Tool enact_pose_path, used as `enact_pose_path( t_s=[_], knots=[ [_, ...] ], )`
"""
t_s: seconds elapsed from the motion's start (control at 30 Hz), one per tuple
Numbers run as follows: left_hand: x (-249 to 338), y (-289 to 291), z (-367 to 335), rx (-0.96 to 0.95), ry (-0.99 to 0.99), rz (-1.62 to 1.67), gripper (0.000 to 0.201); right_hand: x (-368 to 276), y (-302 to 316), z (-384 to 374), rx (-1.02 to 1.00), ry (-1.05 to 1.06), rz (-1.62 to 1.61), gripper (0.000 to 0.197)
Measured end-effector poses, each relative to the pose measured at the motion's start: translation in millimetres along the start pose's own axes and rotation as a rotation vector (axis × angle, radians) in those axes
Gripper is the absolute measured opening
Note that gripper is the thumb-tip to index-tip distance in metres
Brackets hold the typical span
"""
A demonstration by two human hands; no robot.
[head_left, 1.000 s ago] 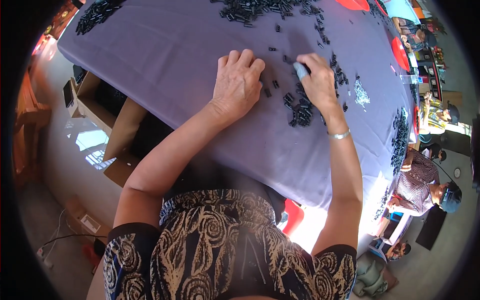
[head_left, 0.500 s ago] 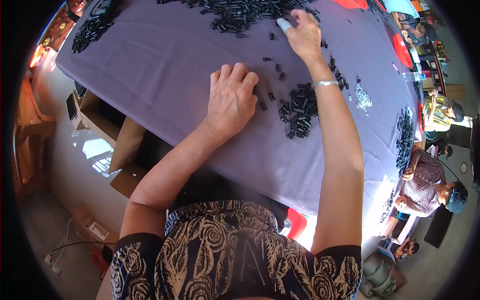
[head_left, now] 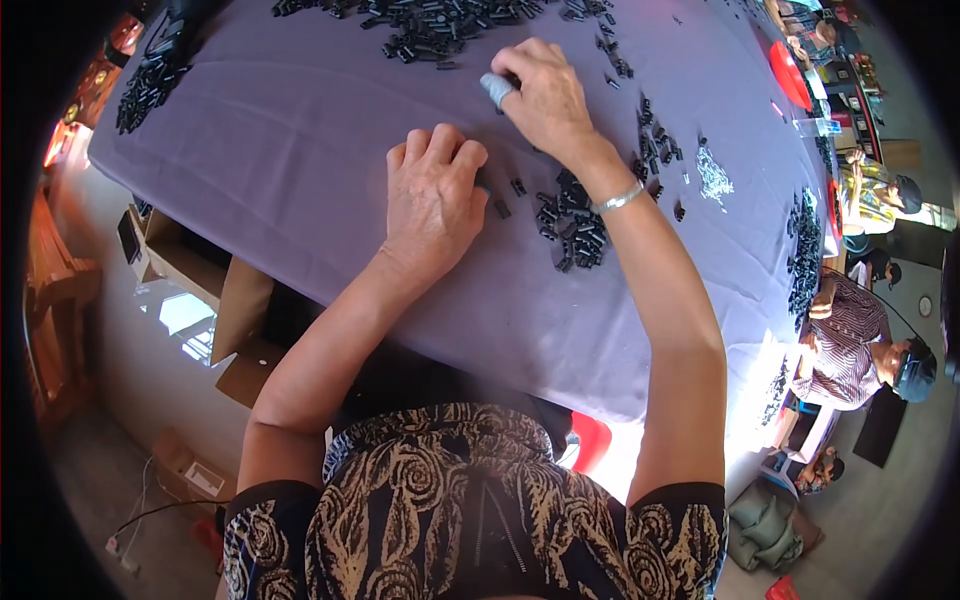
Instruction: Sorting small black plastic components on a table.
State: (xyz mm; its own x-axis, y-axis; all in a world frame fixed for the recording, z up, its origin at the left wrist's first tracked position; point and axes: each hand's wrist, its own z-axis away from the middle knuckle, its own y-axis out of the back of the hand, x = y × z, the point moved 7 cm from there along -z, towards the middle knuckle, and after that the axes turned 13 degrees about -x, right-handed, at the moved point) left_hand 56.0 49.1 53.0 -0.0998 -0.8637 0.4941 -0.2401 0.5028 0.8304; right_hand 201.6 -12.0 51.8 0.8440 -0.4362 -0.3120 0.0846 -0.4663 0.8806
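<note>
My left hand [head_left: 432,190] rests on the purple-grey cloth with its fingers curled under. Whatever those fingers hold, if anything, is hidden. Above and right of it, my right hand [head_left: 548,98] has thumb and fingers closed together, and a dark bit, seemingly a small black cylindrical part [head_left: 511,78], shows between them. Pale tape wraps the thumb. A small heap of black cylindrical parts [head_left: 578,235] lies below my right wrist, and a couple of loose ones [head_left: 502,208] lie beside my left hand.
A large pile of black parts [head_left: 430,30] spreads along the far side of the cloth-covered table [head_left: 300,160]. Tiny whitish pieces [head_left: 713,178] lie to the right. Another dark pile [head_left: 155,85] is at far left. A co-worker [head_left: 850,330] sits across at right; cardboard boxes [head_left: 240,310] stand at lower left.
My right hand has come back from the far pile, moving left and nearer, toward my left hand. My left hand keeps its curled pose; the whole view has shifted slightly.
</note>
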Motion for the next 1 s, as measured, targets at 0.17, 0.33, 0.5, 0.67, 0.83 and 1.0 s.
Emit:
enact_pose_path(
  t_s=[0.17,0.33,0.5,0.67,0.83,1.0],
  knots=[
    [1,1,1,-0.015,0.018,-0.002,0.033,-21,11,34,-0.183,-0.018,-0.112,0.01],
    [1,2,1,-0.018,0.012,-0.012,0.033,-30,24,65,-0.471,-0.087,-0.148,0.009],
    [1,2,1,-0.011,0.01,-0.013,0.033,11,47,63,-0.391,-0.221,-0.504,0.014],
    [1,2,0,-0.021,0.015,-0.023,0.033,107,79,22,0.049,-0.426,-0.129,0.018],
    [2,3,0,-0.04,0.022,0.013,0.034,177,57,-16,0.035,-0.449,0.058,0.034],
    [1,3,2,-0.042,0.023,0.023,0.036,185,40,-25,-0.043,-0.457,0.219,0.032]
  ],
)
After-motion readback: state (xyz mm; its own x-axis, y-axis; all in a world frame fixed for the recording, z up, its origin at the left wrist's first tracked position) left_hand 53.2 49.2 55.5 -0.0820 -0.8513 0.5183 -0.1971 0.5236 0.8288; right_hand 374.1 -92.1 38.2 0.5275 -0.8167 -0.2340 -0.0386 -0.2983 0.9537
